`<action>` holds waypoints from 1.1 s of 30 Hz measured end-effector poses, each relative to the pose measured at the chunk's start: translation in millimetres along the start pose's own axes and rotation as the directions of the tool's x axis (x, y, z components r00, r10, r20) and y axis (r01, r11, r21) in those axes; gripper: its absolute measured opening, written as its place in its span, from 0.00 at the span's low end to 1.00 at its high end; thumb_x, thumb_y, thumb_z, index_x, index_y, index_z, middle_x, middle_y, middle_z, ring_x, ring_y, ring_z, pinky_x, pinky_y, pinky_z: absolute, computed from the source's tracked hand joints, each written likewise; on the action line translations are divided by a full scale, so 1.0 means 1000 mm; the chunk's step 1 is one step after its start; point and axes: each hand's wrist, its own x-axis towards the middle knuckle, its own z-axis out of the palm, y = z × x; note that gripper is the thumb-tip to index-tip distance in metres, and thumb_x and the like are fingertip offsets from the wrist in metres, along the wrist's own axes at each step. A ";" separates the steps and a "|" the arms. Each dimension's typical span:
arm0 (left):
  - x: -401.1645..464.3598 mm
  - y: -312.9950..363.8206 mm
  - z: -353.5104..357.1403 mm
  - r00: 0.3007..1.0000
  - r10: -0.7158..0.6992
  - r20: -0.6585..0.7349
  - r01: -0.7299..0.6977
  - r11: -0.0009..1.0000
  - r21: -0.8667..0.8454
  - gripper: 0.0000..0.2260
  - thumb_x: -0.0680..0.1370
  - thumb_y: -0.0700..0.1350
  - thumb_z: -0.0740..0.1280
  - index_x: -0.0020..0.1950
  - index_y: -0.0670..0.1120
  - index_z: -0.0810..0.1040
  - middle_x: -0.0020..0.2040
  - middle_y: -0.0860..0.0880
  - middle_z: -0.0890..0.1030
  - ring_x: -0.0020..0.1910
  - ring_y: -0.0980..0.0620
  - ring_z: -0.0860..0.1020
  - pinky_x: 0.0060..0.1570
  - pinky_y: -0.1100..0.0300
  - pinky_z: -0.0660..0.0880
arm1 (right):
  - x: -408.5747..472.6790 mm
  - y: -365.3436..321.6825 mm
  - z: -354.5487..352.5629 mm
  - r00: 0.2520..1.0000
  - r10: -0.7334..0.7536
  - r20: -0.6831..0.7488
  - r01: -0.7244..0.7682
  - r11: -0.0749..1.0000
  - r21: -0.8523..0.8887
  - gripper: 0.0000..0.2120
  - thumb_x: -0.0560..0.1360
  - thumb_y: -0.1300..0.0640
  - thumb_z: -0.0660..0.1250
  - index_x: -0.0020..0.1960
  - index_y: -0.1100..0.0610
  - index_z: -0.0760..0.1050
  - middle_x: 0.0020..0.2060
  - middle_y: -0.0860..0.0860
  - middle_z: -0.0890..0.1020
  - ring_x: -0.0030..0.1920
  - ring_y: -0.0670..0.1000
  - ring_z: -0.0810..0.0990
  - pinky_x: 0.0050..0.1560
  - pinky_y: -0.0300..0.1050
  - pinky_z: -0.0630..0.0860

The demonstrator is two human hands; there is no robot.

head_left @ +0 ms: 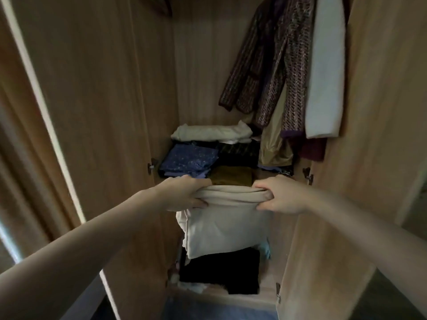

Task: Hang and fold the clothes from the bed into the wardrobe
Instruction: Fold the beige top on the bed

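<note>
**Folded cream garment held at open wardrobe**

Head view: wardrobe (97,88) shelf holds four folded items: white (212,132), blue print (189,159), black (240,152), olive (232,175). Dark clothes (221,269) lie on the lower level. Hanging: patterned garments (277,65), one white (325,77). Left hand (184,192) and right hand (282,195), arms outstretched, fingers curled, grip the top fold of the cream garment (226,225) in front of the shelf.

no readable text, labels, brands, numbers or signs anywhere
</note>
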 end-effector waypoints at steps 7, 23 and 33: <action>0.110 -0.041 0.031 0.986 0.017 0.166 0.011 0.986 -0.166 0.19 0.77 0.55 0.68 0.66 0.55 0.69 0.58 0.53 0.77 0.55 0.51 0.76 0.57 0.48 0.74 | 0.086 0.077 0.005 0.992 0.031 0.118 -0.032 0.999 0.002 0.10 0.70 0.46 0.71 0.48 0.48 0.75 0.39 0.48 0.79 0.40 0.46 0.78 0.41 0.46 0.74; 0.360 -0.166 0.029 0.901 0.193 -0.389 -0.085 0.957 0.278 0.14 0.76 0.48 0.69 0.58 0.49 0.69 0.54 0.50 0.74 0.53 0.47 0.73 0.35 0.54 0.71 | 0.304 0.205 -0.005 0.907 0.149 -0.393 -0.241 0.951 -0.195 0.13 0.74 0.54 0.65 0.56 0.48 0.67 0.49 0.46 0.72 0.49 0.52 0.75 0.40 0.50 0.77; 0.434 -0.207 0.232 0.980 0.135 -0.147 -0.115 0.984 0.138 0.12 0.68 0.45 0.56 0.50 0.50 0.68 0.52 0.52 0.84 0.59 0.48 0.76 0.43 0.62 0.79 | 0.364 0.280 0.175 0.942 0.334 -0.043 -0.336 0.929 -0.157 0.23 0.79 0.64 0.55 0.71 0.50 0.60 0.72 0.50 0.60 0.72 0.53 0.58 0.60 0.43 0.67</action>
